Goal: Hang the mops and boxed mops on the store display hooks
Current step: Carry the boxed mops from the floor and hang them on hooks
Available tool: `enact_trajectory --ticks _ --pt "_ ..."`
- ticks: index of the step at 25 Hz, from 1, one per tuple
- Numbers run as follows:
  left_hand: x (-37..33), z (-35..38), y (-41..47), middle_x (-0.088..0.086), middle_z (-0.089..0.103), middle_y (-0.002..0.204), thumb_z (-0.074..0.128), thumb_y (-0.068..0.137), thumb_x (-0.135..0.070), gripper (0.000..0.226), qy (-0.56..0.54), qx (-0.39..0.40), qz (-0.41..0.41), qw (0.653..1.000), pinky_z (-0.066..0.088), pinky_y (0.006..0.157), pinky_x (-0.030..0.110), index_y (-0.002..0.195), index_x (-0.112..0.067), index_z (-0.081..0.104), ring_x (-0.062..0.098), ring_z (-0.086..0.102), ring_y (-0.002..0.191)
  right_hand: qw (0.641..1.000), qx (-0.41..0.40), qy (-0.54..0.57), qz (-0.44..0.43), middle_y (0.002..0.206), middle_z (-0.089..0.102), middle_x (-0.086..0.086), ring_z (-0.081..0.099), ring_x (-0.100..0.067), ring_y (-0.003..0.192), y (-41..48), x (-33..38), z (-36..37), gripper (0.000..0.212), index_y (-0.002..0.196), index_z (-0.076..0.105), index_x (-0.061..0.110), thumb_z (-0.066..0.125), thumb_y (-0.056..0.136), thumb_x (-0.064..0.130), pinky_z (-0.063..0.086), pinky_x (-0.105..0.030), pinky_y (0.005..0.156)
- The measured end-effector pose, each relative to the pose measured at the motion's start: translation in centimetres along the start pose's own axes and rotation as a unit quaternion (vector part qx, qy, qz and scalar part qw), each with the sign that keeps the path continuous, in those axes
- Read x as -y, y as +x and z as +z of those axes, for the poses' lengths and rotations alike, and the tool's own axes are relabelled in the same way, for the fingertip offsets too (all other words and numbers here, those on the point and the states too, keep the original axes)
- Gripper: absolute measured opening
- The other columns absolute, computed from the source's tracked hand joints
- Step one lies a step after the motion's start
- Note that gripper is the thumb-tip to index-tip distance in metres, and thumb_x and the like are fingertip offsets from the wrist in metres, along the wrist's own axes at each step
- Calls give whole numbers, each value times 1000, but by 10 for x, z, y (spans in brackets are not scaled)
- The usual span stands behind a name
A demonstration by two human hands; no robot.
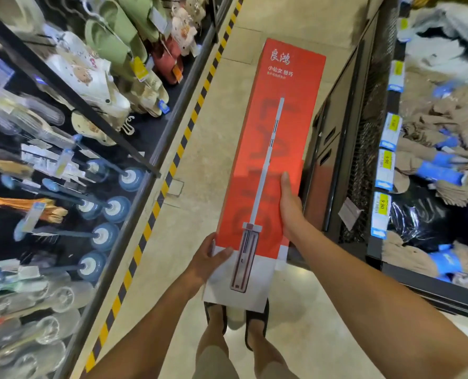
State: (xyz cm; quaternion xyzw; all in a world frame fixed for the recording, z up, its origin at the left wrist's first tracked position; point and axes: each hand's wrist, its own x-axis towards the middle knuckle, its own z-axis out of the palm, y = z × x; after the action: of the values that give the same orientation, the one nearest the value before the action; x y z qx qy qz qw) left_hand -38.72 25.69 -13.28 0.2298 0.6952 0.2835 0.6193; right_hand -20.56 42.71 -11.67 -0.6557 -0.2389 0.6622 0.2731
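I see a narrow shop aisle from above, with a pale beige tiled floor [200,192] running between two black display racks. A yellow-and-black hazard stripe [172,170] follows the foot of the left rack [134,203].

That rack carries blue-headed plungers [129,177] on hooks low down. Higher up are green, cream and red slippers [112,39], and clear-wrapped items I cannot make out.

On my right, a black mesh panel [364,149] edges a rack of beige string mops [432,170] with blue collars. A column of blue and yellow price tags [386,165] hangs in front of them.

The boxed mop [271,149], a long red carton with a white near end and a printed mop picture, is held flat over the middle of the aisle. It points away from me, its far end toward the right rack, and is not on any hook.

My left hand [208,258] grips the near left edge. The thumb is pressed on the white top face and the fingers curl underneath.

My right hand [290,209] holds the right edge further along. The thumb lies straight on the red face, and the other fingers are hidden below the carton, so I cannot tell how they spread.

Below the box, two feet in dark sandals [254,326] stand on the tiles.
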Motion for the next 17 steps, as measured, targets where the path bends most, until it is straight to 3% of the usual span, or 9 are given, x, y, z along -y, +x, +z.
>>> enact_trajectory --ticks 2,4,6,8,10,12,14,17 --pt "-8 -3 -23 -5 55 152 82 71 -68 87 -31 26 -1 999 52 109 41 146 -41 46 17 61 132 999 -3 -32 -23 133 71 -4 70 -29 119 -20 0 1 115 142 59 28 59 54 103 55 -53 105" --pt "-28 -3 -44 -11 35 162 72 84 -64 95 -58 -4 9 998 36 116 37 161 -38 24 18 40 149 996 24 -53 -60 140 66 -2 65 -27 127 -40 -2 0 111 146 55 31 60 59 100 51 -55 110" --pt "-60 -7 -64 -8 24 168 57 84 -70 97 -72 -59 44 995 28 118 41 164 -38 13 18 28 155 991 59 -90 -84 135 69 0 67 -26 124 -63 -4 0 94 140 59 32 62 69 94 54 -53 106" --pt "-93 -14 -78 -10 22 170 54 71 -91 112 -85 -86 91 988 26 121 43 163 -45 12 15 26 155 982 97 -118 -113 120 74 3 73 -21 109 -89 -9 -1 67 122 67 34 62 77 84 60 -45 95" --pt "-118 -28 -92 -13 28 168 60 60 -97 119 -116 -120 151 974 31 119 40 161 -51 17 12 31 152 968 122 -162 -151 116 75 5 73 -19 106 -113 -17 1 52 118 66 36 62 85 76 60 -40 92" --pt "-130 -47 -100 -9 45 161 68 69 -88 104 -162 -166 187 955 41 117 45 157 -48 31 15 49 144 952 148 -201 -177 115 75 5 73 -16 104 -133 -28 7 38 121 66 33 62 93 60 59 -34 88" --pt "-127 -62 -114 -4 66 141 72 76 -79 85 -215 -223 207 928 52 109 51 148 -39 49 20 67 126 942 175 -212 -193 112 77 8 74 -12 102 -149 -44 18 30 119 69 31 65 96 49 60 -35 89" --pt "-103 -72 -147 -3 77 119 76 78 -71 69 -285 -319 194 883 62 94 45 132 -31 59 14 78 101 932 220 -214 -191 109 77 9 75 -6 98 -171 -68 36 15 114 69 30 67 99 33 61 -26 85"
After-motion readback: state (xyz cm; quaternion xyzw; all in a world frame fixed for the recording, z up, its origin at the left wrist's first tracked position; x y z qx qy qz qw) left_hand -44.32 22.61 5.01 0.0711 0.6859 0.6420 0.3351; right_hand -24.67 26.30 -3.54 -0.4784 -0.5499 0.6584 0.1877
